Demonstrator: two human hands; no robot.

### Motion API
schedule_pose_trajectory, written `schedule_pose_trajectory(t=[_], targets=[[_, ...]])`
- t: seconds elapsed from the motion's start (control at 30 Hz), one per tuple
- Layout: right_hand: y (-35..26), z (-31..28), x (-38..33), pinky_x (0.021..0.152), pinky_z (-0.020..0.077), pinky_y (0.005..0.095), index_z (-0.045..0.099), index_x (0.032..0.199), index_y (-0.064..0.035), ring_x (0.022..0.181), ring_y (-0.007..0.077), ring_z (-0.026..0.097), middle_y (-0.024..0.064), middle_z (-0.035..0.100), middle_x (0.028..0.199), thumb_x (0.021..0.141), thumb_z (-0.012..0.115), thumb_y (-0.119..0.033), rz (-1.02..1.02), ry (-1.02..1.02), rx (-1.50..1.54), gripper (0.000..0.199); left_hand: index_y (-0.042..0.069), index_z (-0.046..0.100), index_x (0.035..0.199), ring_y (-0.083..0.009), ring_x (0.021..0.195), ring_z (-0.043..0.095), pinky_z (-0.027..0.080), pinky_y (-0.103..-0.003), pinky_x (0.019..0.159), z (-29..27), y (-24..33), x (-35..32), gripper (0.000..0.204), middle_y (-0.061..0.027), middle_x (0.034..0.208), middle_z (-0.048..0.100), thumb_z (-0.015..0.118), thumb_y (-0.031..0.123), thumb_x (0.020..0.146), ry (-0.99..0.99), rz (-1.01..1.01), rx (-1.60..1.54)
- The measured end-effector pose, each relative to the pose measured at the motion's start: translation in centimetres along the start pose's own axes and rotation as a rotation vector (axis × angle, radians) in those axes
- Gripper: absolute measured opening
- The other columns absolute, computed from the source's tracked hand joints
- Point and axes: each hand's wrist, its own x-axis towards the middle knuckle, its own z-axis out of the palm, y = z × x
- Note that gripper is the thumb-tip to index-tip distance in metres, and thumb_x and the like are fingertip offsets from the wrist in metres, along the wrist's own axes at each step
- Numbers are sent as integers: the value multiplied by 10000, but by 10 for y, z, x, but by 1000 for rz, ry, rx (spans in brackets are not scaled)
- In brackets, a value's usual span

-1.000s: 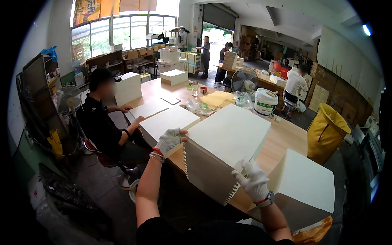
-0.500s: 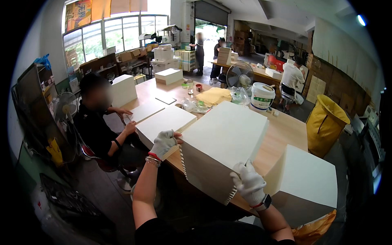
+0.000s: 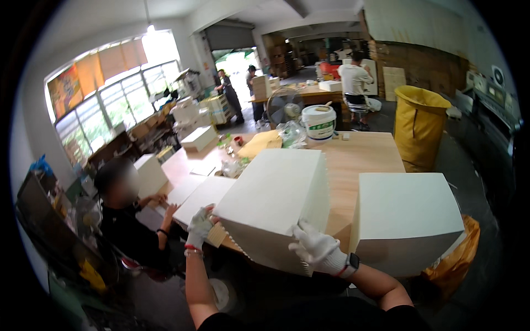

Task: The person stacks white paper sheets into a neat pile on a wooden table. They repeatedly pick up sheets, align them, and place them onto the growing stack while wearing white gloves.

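A thick stack of white paper sheets (image 3: 276, 198) rests tilted on the near edge of the wooden table (image 3: 361, 157). My left hand (image 3: 200, 225), in a white glove, grips its left near corner. My right hand (image 3: 319, 251), also gloved, presses on the stack's near right edge. A second, taller white paper stack (image 3: 406, 215) stands just right of my right hand. Flat white sheets (image 3: 201, 196) lie left of the held stack.
A seated person in black (image 3: 124, 220) works at the table's left side. A white bucket (image 3: 318, 122), a fan (image 3: 284, 105) and a yellow envelope (image 3: 259, 144) sit at the far end. A yellow bin (image 3: 417, 127) stands right. Other people work at the back.
My view has shifted to the right and lifted. Both hands stay on the tilted paper stack, which has turned slightly.
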Motion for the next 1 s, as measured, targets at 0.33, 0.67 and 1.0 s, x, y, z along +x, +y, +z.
schedule_pose_trajectory(t=[0.33, 0.67, 1.0], targets=[[75, -168, -162, 741, 529, 383, 620, 1082, -52, 908, 271, 636, 110, 642, 1064, 874, 580, -57, 173, 693, -453, 212, -18, 573, 1167, -226, 1148, 559, 503, -306, 926, 74, 165, -24, 358, -131, 1222, 576, 597, -105, 820, 20, 258, -453], [103, -260, -262, 865, 477, 412, 601, 1118, -75, 995, 323, 608, 150, 633, 1084, 950, 563, -283, 1123, 709, -709, 271, 85, 590, 1073, -287, 971, 632, 515, -397, 803, 217, 390, -67, 341, -88, 1089, 648, 715, 138, 760, -800, 1153, -140], [88, -304, -191, 568, 416, 387, 470, 660, -52, 624, 287, 515, 118, 453, 649, 861, 662, -310, 403, 593, -756, 379, 70, 579, 877, -310, 885, 604, 495, -414, 720, 370, 451, -89, 158, -99, 893, 622, 610, 178, 766, -988, 1188, 89]])
